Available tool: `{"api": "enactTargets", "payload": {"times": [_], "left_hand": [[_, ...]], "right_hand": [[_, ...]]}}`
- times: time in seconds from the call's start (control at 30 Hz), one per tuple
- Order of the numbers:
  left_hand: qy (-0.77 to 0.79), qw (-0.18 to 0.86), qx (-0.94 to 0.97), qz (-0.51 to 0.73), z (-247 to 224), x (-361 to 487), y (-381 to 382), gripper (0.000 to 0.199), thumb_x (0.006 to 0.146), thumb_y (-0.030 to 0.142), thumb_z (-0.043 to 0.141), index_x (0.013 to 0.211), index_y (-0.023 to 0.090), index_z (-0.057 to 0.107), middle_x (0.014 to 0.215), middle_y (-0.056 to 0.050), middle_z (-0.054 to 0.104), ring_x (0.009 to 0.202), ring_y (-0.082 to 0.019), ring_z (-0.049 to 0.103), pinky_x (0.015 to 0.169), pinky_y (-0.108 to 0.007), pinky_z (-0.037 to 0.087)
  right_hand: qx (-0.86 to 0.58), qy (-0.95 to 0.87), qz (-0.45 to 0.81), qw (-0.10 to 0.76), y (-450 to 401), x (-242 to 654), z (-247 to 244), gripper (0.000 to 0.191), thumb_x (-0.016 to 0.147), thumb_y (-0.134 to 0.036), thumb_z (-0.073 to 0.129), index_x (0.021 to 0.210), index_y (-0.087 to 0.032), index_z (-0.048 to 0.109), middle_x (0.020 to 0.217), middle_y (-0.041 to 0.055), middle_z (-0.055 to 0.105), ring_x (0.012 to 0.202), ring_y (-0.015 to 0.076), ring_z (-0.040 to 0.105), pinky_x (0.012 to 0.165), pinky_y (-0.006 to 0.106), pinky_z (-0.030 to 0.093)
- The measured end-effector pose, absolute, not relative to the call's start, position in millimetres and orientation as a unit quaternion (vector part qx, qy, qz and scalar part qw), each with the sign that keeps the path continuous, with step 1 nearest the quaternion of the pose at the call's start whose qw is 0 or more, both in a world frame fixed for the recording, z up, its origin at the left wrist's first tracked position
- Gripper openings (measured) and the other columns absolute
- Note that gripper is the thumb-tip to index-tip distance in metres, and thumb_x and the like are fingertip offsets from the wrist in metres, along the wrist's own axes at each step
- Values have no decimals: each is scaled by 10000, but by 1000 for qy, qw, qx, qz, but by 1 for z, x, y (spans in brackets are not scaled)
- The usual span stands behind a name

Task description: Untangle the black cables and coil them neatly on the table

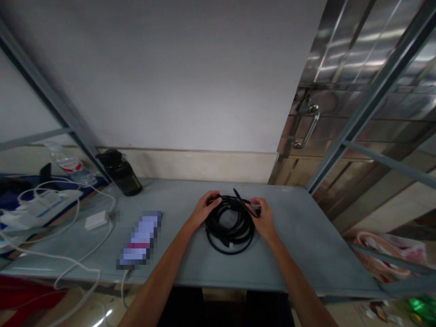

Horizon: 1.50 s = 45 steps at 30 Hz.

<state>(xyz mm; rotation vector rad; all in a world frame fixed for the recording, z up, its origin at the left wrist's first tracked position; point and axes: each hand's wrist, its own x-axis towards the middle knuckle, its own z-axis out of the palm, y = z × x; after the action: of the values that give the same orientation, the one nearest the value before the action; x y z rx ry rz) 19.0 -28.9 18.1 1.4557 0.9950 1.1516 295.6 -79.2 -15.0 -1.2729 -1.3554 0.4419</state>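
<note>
Head view: we held the coil of black cable (211,226) between our two hands above the near-middle part of the grey table (320,254). The left hand (206,210) gripped the coil's far left side, its thumb laid over the top strands. The right hand (263,218) held the coil at its right side, with its fingers curled in and a dark cable end (258,212) showing beside them. A short straight length of cable slanted across the upper right of the loops and stuck out past the far rim. One looser loop sagged below the rest on the near side, and a small white tag (231,245) showed there.

To the left of our forearms we saw a phone (141,238), its screen blurred into blocks, with a white lead at its near end that hung over the table edge. Farther left were a white adapter (96,220), a white power strip (54,202) among tangled white cords, and a clear bottle (71,167) with a red-marked label. A black bottle (124,176) stood at the table's far left corner, near the pale wall (187,91). At the far right we saw a metal door handle (310,126).
</note>
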Motion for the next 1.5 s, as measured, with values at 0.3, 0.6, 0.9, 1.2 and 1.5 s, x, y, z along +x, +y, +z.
{"api": "enactTargets", "payload": {"times": [0.3, 0.6, 0.9, 1.2, 1.5], "left_hand": [[421, 459, 615, 483, 23, 25, -35, 566, 919, 655, 852, 1292, 233, 800, 1341, -128, 797, 1299, -339, 713, 1198, -477, 513], [421, 448, 631, 472, 23, 23, -35, 633, 942, 720, 795, 1333, 222, 789, 1360, -145, 793, 1286, -356, 723, 1165, -496, 538], [412, 452, 633, 475, 29, 22, -40, 650, 938, 758, 778, 1310, 226, 808, 1365, -143, 802, 1301, -369, 713, 1172, -486, 524], [409, 458, 627, 480, 21, 21, -36, 601, 912, 687, 834, 1317, 243, 809, 1365, -136, 795, 1339, -368, 691, 1246, -516, 468], [402, 453, 626, 491, 5, 20, -26, 496, 853, 411, 881, 1315, 257, 787, 1381, -112, 781, 1339, -341, 695, 1254, -524, 468]], "right_hand": [[-563, -541, 239, 578, -85, 296, -10, 467, 1020, -726, 679, 1083, -263, 671, 922, 18, 726, 721, 197, 638, 697, 351, 528], [-490, -620, 257, 556, -91, 294, -5, 332, 893, -422, 722, 1168, -256, 637, 898, -19, 582, 839, 212, 595, 836, 373, 508], [-459, -689, 251, 502, -104, 299, -1, 693, 892, -635, 833, 1445, -285, 607, 1328, 108, 589, 1208, 314, 592, 1043, 471, 564], [-478, -686, 243, 492, -93, 289, -14, 463, 1020, -701, 712, 1209, -280, 744, 1217, 92, 659, 1164, 298, 675, 1111, 521, 575], [-505, -610, 271, 547, -94, 288, -7, 506, 975, -730, 750, 1148, -255, 747, 1149, 98, 758, 1029, 285, 710, 992, 477, 599]]}}
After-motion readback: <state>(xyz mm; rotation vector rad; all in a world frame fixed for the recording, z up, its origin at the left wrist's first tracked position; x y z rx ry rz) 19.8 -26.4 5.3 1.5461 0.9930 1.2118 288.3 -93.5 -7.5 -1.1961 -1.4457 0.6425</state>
